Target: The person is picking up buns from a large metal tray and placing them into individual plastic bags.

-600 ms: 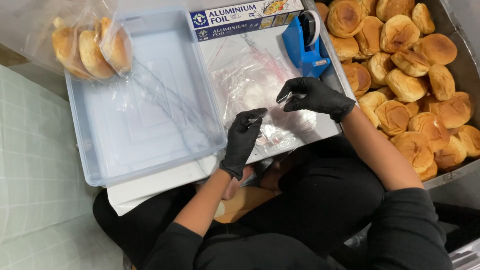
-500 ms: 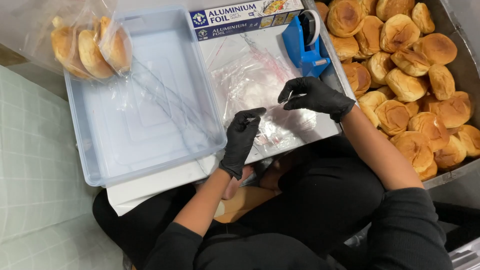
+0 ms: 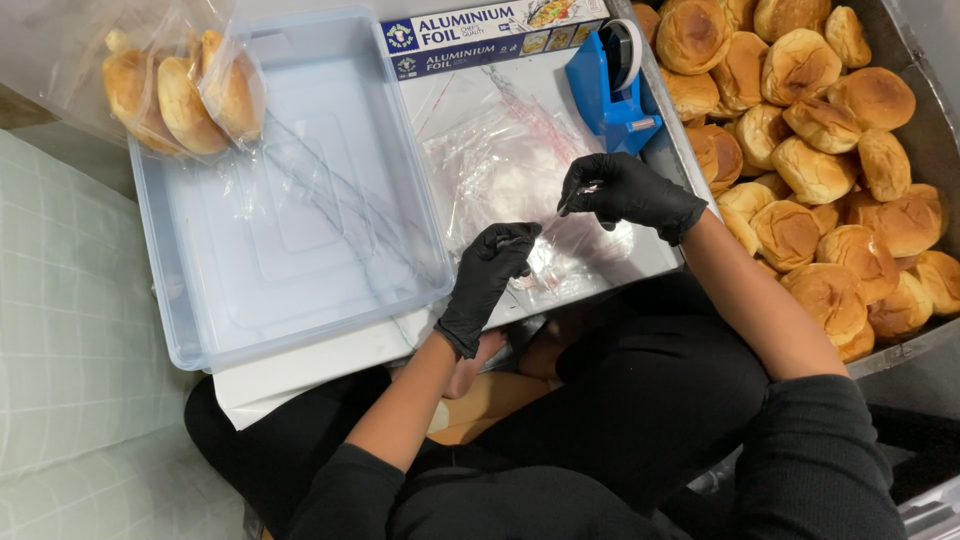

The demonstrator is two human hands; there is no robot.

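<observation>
Left hand [image 3: 490, 275] and right hand [image 3: 618, 190] both pinched on a barely visible clear bag [image 3: 545, 225], edges indistinct.

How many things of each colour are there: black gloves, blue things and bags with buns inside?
Black gloved hands: 2, left hand and right hand
Blue things: 2, tape dispenser and pale blue tub
Bag of buns: 1
Total: 5

Left: clear rectangular plastic tub [image 3: 180, 330], floor bare, open above.
Far edge: long blue aluminium foil box [image 3: 490, 35], blue tape dispenser [image 3: 612, 90].
Right: heap of golden buns [image 3: 820, 170], blocking.
</observation>
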